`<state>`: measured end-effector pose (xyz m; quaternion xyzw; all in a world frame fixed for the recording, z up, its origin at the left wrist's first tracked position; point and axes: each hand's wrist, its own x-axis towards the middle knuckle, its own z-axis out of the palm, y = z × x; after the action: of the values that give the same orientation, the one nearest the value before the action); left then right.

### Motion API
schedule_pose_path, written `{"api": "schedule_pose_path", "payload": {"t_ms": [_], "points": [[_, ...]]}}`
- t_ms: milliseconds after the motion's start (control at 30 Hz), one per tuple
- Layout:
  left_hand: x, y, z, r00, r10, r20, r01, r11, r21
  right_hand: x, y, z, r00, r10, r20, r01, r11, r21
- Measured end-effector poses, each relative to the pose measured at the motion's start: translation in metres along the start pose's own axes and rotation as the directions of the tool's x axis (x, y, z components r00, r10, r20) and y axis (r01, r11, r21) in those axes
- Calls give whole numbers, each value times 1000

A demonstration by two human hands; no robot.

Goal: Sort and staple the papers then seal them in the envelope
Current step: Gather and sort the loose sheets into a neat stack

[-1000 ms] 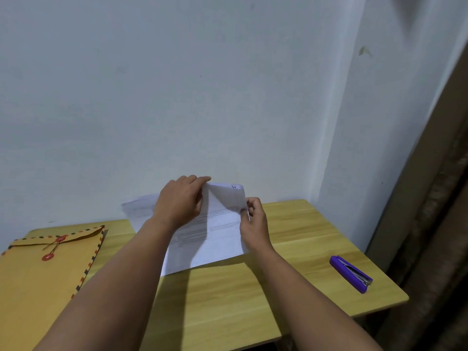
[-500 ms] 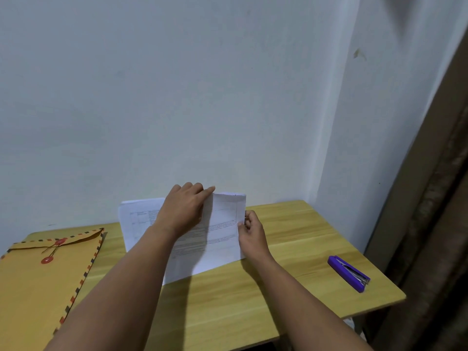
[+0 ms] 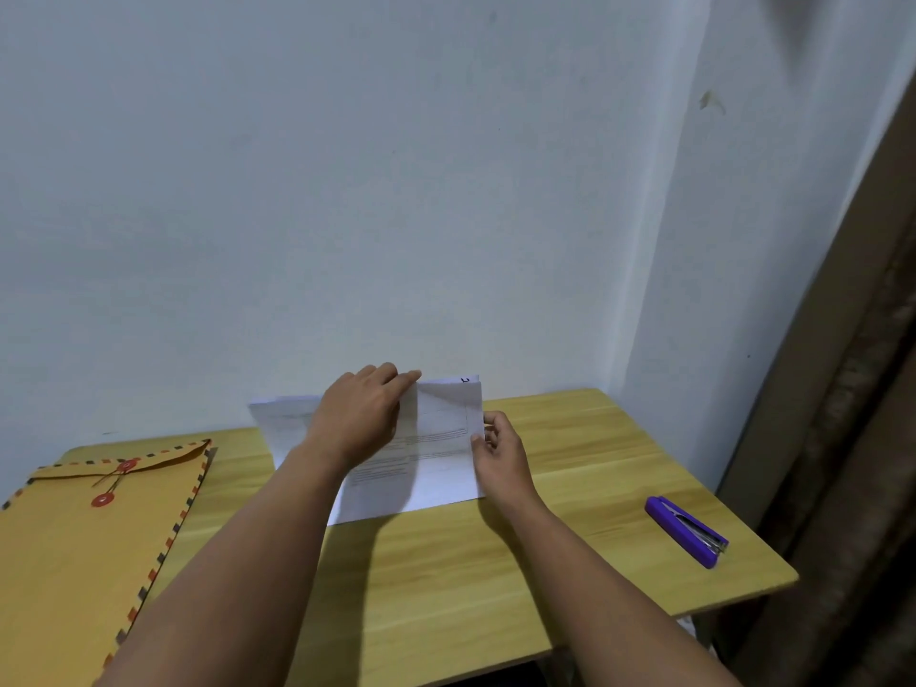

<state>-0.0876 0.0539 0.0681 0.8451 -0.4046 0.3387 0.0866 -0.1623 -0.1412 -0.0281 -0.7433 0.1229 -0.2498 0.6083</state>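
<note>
A stack of white printed paper sheets point(image 3: 436, 468) stands tilted up on the light wooden worktop point(image 3: 446, 577), with its top edge close to the pale wall point(image 3: 347, 190). I will use this stack as my marker for where things are.

The left hand point(image 3: 359, 419) lies on the front of the stack, near its top edge. Its fingers are bent over the top of a sheet and hold it. The right hand point(image 3: 498, 446) is at the right edge of the stack. Its thumb and fingers pinch that edge.

Well off to the left of the stack lies a big brown paper envelope with a striped border and red string buttons point(image 3: 94, 533). It is flat on the worktop and its flap is down. Well off to the right of the stack, near the worktop's right edge, lies a small purple stapler point(image 3: 686, 530). No hand touches it.
</note>
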Motion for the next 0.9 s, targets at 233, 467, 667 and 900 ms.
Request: {"api": "schedule_pose_path", "payload": {"t_ms": [233,467,667,900], "points": [[15,-1,-13,998,5,-59,-3,1000,24,5,-14,4,1000,-3,0,3,1000,24],[6,-1,-9,1000,5,-16,-6,1000,-14,0,-14,-1,999,41,30,-43,998,45],[9,-4,-6,1000,-10,20,10,1000,-25,-1,-19,-4,997,40,60,-43,997,63],[17,-6,-1,987,-60,146,67,997,-42,-1,-25,-14,995,40,90,-42,999,26]]}}
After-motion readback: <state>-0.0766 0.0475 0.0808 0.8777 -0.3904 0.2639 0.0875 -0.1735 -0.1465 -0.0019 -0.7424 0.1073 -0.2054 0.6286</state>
